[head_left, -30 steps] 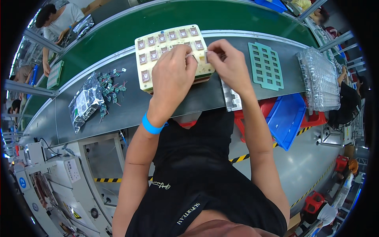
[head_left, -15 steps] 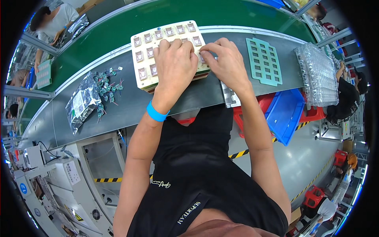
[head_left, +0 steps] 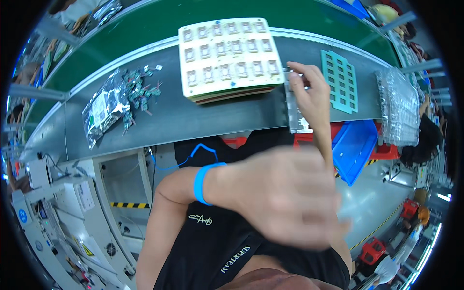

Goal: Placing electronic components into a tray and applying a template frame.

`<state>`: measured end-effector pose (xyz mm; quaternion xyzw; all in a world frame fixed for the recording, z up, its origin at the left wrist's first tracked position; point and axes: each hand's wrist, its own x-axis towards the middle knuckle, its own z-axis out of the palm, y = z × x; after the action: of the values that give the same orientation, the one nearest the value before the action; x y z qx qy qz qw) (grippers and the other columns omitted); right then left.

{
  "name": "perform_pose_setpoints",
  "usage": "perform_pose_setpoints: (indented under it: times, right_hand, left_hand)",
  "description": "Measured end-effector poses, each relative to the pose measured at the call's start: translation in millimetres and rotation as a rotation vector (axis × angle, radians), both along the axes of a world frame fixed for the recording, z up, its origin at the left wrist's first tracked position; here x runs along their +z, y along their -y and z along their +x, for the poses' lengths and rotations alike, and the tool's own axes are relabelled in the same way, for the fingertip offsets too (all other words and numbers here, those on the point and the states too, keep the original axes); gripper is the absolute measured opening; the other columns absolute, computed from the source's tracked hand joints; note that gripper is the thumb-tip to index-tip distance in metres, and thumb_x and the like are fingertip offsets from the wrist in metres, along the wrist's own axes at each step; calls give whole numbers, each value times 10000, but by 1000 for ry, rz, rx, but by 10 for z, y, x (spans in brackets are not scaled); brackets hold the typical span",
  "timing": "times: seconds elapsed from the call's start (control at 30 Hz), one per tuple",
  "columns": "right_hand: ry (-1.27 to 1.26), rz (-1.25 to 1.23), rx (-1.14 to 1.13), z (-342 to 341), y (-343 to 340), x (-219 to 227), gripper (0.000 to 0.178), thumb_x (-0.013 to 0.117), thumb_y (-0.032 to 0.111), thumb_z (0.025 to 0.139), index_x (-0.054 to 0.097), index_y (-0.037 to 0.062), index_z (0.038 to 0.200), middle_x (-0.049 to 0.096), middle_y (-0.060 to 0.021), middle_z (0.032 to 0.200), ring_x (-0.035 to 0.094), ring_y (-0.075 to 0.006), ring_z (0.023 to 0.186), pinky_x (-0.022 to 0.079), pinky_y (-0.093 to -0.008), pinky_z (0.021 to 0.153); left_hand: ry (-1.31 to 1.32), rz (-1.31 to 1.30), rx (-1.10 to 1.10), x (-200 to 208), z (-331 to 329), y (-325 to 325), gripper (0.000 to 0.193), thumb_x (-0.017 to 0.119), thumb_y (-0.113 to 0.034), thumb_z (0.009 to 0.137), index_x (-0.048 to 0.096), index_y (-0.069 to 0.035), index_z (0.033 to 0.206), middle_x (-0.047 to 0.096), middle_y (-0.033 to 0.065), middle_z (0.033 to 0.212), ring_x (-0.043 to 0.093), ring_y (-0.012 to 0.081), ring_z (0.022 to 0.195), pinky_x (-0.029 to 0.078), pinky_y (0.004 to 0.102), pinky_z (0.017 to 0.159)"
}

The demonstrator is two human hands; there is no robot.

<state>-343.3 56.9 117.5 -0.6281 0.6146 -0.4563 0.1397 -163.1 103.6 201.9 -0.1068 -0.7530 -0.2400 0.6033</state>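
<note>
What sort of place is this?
Probably an electronics factory's assembly line: there is a long green belt, a cream tray with rows of small parts, and a heap of what look like circuit boards.

Here the plate stack is sitting on the bench, conveyor stretching behind; leftward, loose parts, then the bag, are lying; rightward, strip, sheet and wrapped pile are following in order.
</note>
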Motion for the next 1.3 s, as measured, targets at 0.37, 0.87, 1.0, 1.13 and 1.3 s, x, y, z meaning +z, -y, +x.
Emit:
perform_pose_setpoints:
  times: [0.37, 0.87, 1.0, 1.13, 1.3]
  right_hand:
    - [-68, -31, 17, 203, 239, 114, 203, 643, 118, 915, 709, 39, 1090, 656, -110, 964, 633, -186, 781, 511, -286, 688]
    - [-263, 46, -372, -869, -43, -282, 231, 643, 214, 888, 719, 37, 1014, 687, -141, 856, 637, -287, 770, 510, -378, 716]
    - [-404, 157, -479, -1268, -281, -622, 292, 649, 293, 882, 717, 32, 994, 706, -158, 889, 677, -327, 870, 517, -391, 770]
    - [-535, 226, -551, -1315, -409, -800, 380, 701, 382, 840, 700, 32, 988, 679, -194, 973, 628, -379, 956, 499, -461, 844]
    - [-567, 294, -584, -1218, -362, -829, 367, 727, 394, 826, 682, 57, 965, 646, -176, 1031, 585, -379, 1002, 487, -474, 866]
  left_hand:
    - [-132, 134, -123, -37, 389, -153, 99, 714, -85, 808, 716, -27, 888, 484, 17, 691, 413, 146, 548, 277, 290, 465]
    - [152, 53, 197, 100, 978, -241, 249, 801, -176, 552, 663, -126, 753, 503, 26, 680, 512, 209, 532, 387, 320, 486]
    - [316, 124, 186, 202, 904, -238, 240, 779, -107, 534, 641, -119, 730, 454, 7, 679, 486, 182, 515, 350, 288, 456]
    - [181, -50, -28, 35, 659, -83, 230, 735, -57, 600, 700, -104, 823, 439, -3, 691, 453, 147, 521, 325, 268, 454]
    - [15, -2, -112, -48, 463, -177, 281, 678, -66, 647, 757, -109, 913, 432, -2, 693, 425, 128, 540, 300, 256, 465]
